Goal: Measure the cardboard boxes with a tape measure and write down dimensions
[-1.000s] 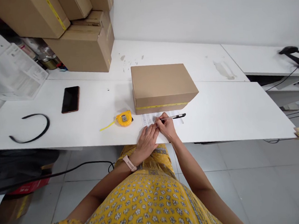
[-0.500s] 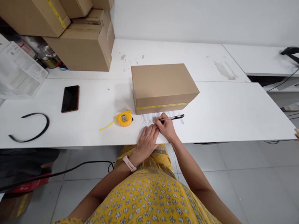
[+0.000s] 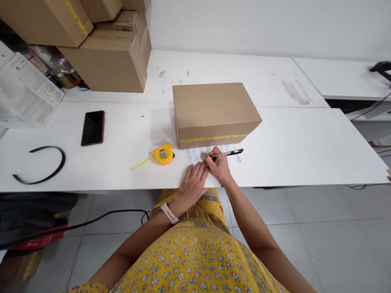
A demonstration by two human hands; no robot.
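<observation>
My right hand (image 3: 219, 168) is closed around a black-and-clear pen (image 3: 232, 152), its writing end down at a sheet of paper (image 3: 192, 153) with dark marks in rows. My left hand (image 3: 192, 182) lies flat on the lower part of that sheet at the table's front edge, fingers stretched out beside the right hand. Just behind the paper stands a closed cardboard box (image 3: 214, 105) with a yellow strip along its front side; it hides the sheet's far edge. To the left of the hands, a yellow tape measure (image 3: 163, 154) rests with a short length of tape pulled out.
On the white table (image 3: 306, 149) at the left lie a phone (image 3: 92, 128) and a black headband-like arc (image 3: 60, 164). Stacked cardboard boxes (image 3: 111, 64) and a white carton (image 3: 20, 89) fill the back left corner. A black stand (image 3: 387, 72) is at the far right.
The pen's upper end has shifted very slightly in my right hand. My left hand and the objects on the table stay in place; the whole view has moved a little.
</observation>
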